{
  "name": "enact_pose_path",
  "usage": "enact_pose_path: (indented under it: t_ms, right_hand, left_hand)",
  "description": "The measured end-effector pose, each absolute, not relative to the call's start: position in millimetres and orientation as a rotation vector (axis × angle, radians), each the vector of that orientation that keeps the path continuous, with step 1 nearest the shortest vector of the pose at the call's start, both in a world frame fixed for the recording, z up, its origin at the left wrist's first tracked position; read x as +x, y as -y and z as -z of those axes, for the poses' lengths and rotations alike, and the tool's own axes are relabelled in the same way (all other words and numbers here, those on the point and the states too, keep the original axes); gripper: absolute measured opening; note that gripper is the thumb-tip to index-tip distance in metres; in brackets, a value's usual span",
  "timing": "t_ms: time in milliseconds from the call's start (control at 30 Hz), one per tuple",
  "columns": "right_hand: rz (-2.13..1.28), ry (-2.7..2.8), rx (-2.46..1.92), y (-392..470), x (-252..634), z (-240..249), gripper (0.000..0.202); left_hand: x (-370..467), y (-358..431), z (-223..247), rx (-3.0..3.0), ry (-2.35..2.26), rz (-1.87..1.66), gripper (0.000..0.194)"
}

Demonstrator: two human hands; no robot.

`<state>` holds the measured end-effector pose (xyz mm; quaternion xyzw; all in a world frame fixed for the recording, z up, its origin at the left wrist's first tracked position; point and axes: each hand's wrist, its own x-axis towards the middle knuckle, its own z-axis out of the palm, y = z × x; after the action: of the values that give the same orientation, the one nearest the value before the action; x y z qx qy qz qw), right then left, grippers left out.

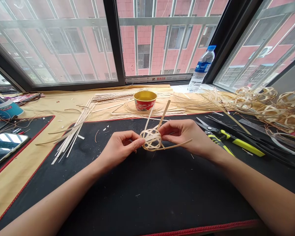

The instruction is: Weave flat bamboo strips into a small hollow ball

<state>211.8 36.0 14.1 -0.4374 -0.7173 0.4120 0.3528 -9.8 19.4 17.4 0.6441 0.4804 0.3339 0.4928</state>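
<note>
A small round ball woven from pale bamboo strips [152,140] is held up between my two hands, just above the black mat. Several loose strip ends stick out of it, upward and to the right. My left hand [124,144] pinches its left side between thumb and fingers. On the right, my right hand [183,134] has its thumb and fingers closed at the upper right edge; the exact strip under those fingertips is partly hidden.
A black mat [157,196] with red edging covers the table. Beyond it stand a red-and-gold bowl [145,102] and a water bottle [202,69]. Flat strips [73,132] lie left; scissors [204,124], yellow-handled pliers [245,146] and woven balls [258,101] lie right. A phone [7,146] rests far left.
</note>
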Motion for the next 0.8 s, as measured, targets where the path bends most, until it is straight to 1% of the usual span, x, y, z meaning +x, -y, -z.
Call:
enact_pose_path:
  t_ms: [200,400,633,800]
  right_hand:
    - [-0.86,1.915,-1.195,-34,213,-17,0.011]
    - [-0.785,1.943,-1.202,-33,214,-19,0.009]
    - [-0.834,1.921,-1.215,-33,213,-20,0.008]
    - [-0.981,1.922,-1.152,-34,213,-18,0.009]
  left_hand:
    - [-10,-19,-20,1.597,-1.183,-0.817,0.032]
    - [-10,-19,-24,1.608,-1.199,-0.86,0.033]
    - [-10,-16,-27,1.644,-1.166,-0.874,0.033]
    - [-8,-15,-28,1.671,-1.15,-0.868,0.032]
